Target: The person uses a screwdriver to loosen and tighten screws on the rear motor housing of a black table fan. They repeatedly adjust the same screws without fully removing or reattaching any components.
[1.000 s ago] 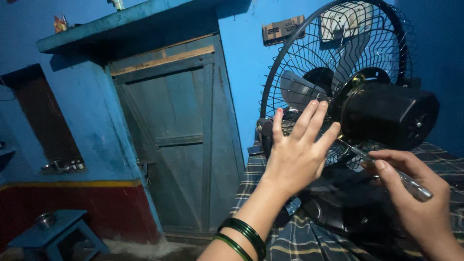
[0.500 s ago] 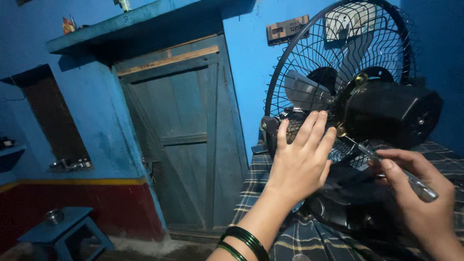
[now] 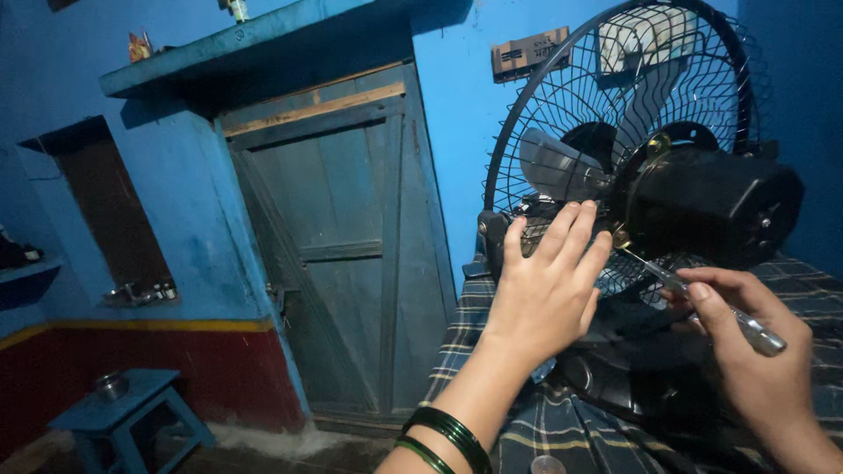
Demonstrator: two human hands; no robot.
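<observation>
A black table fan stands before me on a checked cloth [image 3: 492, 351], its wire guard [image 3: 544, 96] facing away and its black motor housing [image 3: 711, 202] toward me. My left hand [image 3: 544, 290], green bangles on the wrist, presses flat with fingers spread against the back of the guard beside the motor. My right hand [image 3: 746, 360] holds a slim silver screwdriver [image 3: 702, 298], its tip touching a brass-coloured fitting at the motor's lower left edge. Grey blades show through the guard.
A blue wooden door [image 3: 342, 254] fills the blue wall behind. A ledge [image 3: 255, 44] above it carries small items. A low blue stool [image 3: 123, 412] with a metal bowl stands at the lower left. A dark wall niche [image 3: 97, 211] sits left.
The view has shifted slightly, so the fan sits a little further right. Both hands keep the same hold on the guard and the screwdriver.
</observation>
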